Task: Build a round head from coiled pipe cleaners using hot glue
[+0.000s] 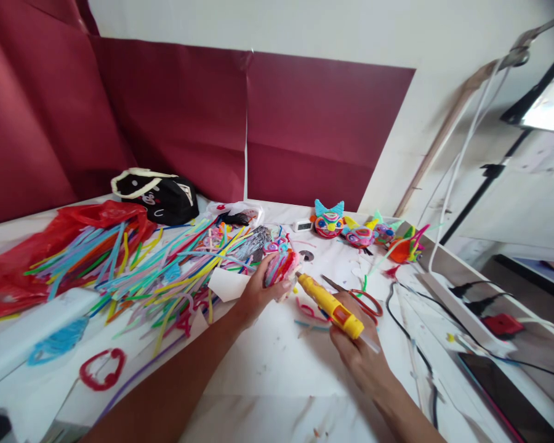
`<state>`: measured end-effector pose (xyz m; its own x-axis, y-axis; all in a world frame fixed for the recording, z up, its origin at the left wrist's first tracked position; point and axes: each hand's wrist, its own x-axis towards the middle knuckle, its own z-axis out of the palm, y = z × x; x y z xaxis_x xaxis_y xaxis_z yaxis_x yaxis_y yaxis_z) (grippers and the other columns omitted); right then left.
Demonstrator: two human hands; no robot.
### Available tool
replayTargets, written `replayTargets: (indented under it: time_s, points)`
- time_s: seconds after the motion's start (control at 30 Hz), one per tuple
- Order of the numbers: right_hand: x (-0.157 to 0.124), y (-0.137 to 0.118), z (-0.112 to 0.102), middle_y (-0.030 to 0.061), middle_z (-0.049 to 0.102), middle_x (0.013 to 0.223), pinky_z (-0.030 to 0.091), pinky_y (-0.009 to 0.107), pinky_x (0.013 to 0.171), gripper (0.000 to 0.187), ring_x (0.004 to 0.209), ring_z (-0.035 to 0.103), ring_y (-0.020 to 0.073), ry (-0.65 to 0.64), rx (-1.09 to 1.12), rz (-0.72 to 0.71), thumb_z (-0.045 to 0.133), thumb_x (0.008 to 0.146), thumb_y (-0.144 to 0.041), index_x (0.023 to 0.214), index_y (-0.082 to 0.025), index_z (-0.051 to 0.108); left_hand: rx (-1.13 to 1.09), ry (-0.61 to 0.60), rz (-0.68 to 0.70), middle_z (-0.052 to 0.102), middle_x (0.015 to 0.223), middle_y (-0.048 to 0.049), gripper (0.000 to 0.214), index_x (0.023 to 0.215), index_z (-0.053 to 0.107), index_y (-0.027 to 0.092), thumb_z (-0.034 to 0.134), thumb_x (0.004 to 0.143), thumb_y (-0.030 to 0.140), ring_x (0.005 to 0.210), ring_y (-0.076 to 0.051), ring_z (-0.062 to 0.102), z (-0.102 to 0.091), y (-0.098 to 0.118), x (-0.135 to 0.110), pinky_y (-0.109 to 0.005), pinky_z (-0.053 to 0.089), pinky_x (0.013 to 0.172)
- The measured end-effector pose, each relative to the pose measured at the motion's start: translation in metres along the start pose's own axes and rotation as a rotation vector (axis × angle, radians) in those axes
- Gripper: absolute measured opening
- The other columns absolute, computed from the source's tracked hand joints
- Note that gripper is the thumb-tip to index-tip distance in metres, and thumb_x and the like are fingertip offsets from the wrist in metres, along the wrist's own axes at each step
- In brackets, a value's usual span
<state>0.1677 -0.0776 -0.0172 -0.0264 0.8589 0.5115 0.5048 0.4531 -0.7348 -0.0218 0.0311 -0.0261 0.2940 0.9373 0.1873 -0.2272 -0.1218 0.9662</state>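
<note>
White worktop (pixel 258 381), marked and littered with scraps, set against a pale wall (pixel 305 27); the wall is partly covered by maroon sheets (pixel 323 123). At far left, a black bag (pixel 166 200) is seen behind a red plastic bag (pixel 9 267); loose pipe cleaners (pixel 166 264) are strewn from there toward the middle.

Mid-scene, a colourful pipe-cleaner figure (pixel 281 266) is gripped by the left hand (pixel 258 292). A yellow glue gun (pixel 325 299) is grasped in the right hand (pixel 357 335), its nozzle pointed at the figure; whether contact is made cannot be told. Scissors (pixel 369 304) are placed just beyond the right hand. Small finished figures (pixel 329 221) are lined up at far right.

Pale marks are borne by the black bag, too blurred to be read; likewise the display of a small white timer (pixel 302 226).

The held figure is partly hidden by fingers. A phone (pixel 512 394) at near right and a lamp (pixel 551 101) at far right are cut off by the frame.
</note>
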Motion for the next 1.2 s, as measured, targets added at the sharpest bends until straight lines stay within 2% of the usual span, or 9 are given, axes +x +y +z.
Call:
replayTargets:
  time_s: [0.17,0.33,0.4,0.63,0.87,1.07,1.2]
  points:
    - [0.0006,0.0005,0.0001,0.0011,0.051,0.085,0.036,0.03,0.067,0.021,0.075,0.047,0.018,-0.003,-0.013,-0.005,0.044,0.076,-0.008,0.09,-0.022,0.05,0.019,-0.002,0.003,0.056,0.131,-0.0113,0.075,0.136,0.047,0.023,0.077,0.069,0.037,0.116,-0.03,0.054,0.0009,0.0033,-0.0011,-0.038,0.046,0.093]
    - [0.0004,0.0011,0.0005,0.0002,0.05,0.083,0.035,0.03,0.065,0.018,0.073,0.046,0.0172,-0.001,-0.015,-0.005,0.045,0.078,-0.009,0.088,-0.023,0.048,0.017,-0.024,-0.041,0.064,0.114,-0.0119,0.082,0.141,0.041,0.022,0.076,0.069,0.04,0.092,-0.026,0.063,0.0004,0.0012,-0.0001,-0.036,0.051,0.075]
    - [0.0007,0.0004,0.0003,0.0002,0.05,0.084,0.035,0.03,0.065,0.02,0.073,0.047,0.017,0.003,-0.015,-0.015,0.044,0.078,-0.009,0.09,-0.023,0.05,0.028,-0.02,-0.029,0.064,0.115,-0.0118,0.081,0.141,0.042,0.022,0.076,0.069,0.039,0.091,-0.025,0.062,-0.0003,0.0002,0.0002,-0.035,0.051,0.074]
    - [0.0019,-0.0018,-0.0017,0.0,0.051,0.083,0.036,0.029,0.063,0.019,0.071,0.048,0.0167,0.038,-0.037,-0.033,0.045,0.078,-0.01,0.091,-0.023,0.051,0.02,-0.01,-0.016,0.061,0.124,-0.0115,0.078,0.138,0.046,0.024,0.077,0.068,0.038,0.098,-0.026,0.06,-0.0013,0.0003,-0.0001,-0.035,0.051,0.077]
    - [0.0001,-0.0008,-0.0008,0.0001,0.05,0.081,0.036,0.03,0.063,0.02,0.07,0.047,0.0169,0.012,-0.038,-0.01,0.044,0.077,-0.009,0.091,-0.023,0.05,0.037,0.014,0.003,0.056,0.133,-0.0113,0.073,0.136,0.048,0.023,0.076,0.07,0.037,0.116,-0.03,0.054,-0.0003,0.0038,-0.0009,-0.037,0.047,0.091]
    - [-0.0013,-0.001,0.0012,0.0019,0.053,0.086,0.038,0.031,0.066,0.022,0.075,0.049,0.0184,-0.017,-0.026,-0.006,0.044,0.077,-0.009,0.094,-0.022,0.051,-0.021,-0.018,-0.001,0.066,0.112,-0.0101,0.079,0.14,0.043,0.023,0.076,0.069,0.037,0.103,-0.028,0.061,-0.0032,-0.0034,0.0013,-0.04,0.049,0.088]
    - [-0.0022,0.0001,0.0014,0.0018,0.053,0.086,0.038,0.032,0.067,0.023,0.075,0.049,0.0185,-0.022,-0.026,-0.01,0.044,0.077,-0.009,0.093,-0.023,0.051,0.004,-0.006,-0.012,0.066,0.11,-0.0101,0.08,0.14,0.043,0.022,0.077,0.069,0.039,0.098,-0.027,0.062,-0.0035,-0.0044,0.0021,-0.041,0.05,0.088]
